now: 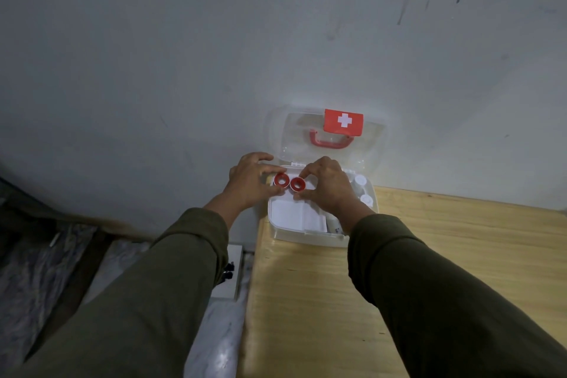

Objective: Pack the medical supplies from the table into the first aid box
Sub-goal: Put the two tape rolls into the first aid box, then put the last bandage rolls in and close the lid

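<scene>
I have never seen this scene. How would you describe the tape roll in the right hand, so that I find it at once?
Find the open white plastic first aid box at the corner of the light wooden table. Over its far end, two small red-rimmed tape rolls sit side by side. Yours is the right red-rimmed tape roll, pinched by the right hand; the left hand holds the left red-rimmed tape roll.

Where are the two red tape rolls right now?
The two red tape rolls sit side by side over the back of the open first aid box, left hand and right hand each pinching one.
</scene>
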`<state>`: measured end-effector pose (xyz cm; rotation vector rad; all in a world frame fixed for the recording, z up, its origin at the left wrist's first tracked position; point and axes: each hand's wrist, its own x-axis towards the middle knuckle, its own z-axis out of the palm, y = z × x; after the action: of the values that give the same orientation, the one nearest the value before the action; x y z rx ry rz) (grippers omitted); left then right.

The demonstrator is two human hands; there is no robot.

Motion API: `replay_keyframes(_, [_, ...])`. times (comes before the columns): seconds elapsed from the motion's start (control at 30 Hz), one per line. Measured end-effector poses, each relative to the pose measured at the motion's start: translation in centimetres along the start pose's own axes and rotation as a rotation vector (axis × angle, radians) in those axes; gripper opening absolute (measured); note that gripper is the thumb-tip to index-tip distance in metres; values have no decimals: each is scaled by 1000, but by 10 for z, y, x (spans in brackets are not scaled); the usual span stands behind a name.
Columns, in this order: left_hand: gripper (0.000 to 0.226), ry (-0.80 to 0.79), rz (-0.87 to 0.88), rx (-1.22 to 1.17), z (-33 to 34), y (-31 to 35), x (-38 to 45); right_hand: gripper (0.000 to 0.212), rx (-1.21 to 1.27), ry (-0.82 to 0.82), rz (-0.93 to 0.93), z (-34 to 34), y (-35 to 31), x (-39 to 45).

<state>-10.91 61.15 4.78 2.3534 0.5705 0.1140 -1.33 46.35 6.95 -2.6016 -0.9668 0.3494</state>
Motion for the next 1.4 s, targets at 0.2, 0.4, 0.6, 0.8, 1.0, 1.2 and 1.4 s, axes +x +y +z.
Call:
replay_keyframes(0.2, [52, -9, -3, -17, 0, 0, 0, 47, -11, -15, 7, 0, 0, -1])
replay_keyframes(0.4, [51, 17, -20, -36, 2, 2, -2, 50, 0, -16, -3, -1, 1, -5])
replay_keyframes(0.6, [51, 30, -21, -23, 0, 4, -11, 49, 19, 31, -18, -2, 0, -10])
replay_keyframes(0.8, [51, 126, -17, -31, -9, 22, -23, 47, 22, 106, -42, -28, 7, -24])
replay_keyframes(1.0, [46, 238, 88, -37, -9, 65, -45, 42, -18, 215, -82, -76, 35, -62])
replay_keyframes(1.2, [41, 243, 147, -94, 42, 120, -91, 42, -12, 202, -28, -98, 98, -135])
replay_keyframes(1.4, [44, 121, 155, -68, 117, 164, -145, 42, 22, 135, 74, -85, 169, -216])
